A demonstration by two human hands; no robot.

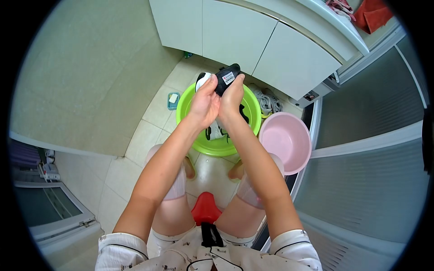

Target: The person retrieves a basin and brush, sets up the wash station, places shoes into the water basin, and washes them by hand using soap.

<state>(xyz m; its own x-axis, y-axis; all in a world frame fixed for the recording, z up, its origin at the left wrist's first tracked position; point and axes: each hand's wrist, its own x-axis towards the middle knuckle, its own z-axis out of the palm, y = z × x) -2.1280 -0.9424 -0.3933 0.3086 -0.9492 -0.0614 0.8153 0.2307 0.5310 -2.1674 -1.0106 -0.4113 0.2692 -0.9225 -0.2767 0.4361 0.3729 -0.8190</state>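
Note:
Above the green basin, both my hands hold a black-and-white shoe. A white printed label shows on its black part. My left hand supports it from the left, with the thumb against its white part. My right hand grips the black part from the right. My wrists come close together beneath it. Another black-and-white shoe, with dark laces, lies in the basin, partly hidden by my forearms.
A pink basin stands right of the green one. Behind it are grey sneakers by the white cabinets. A small blue soap dish sits on the tiles at left. A red stool is between my legs.

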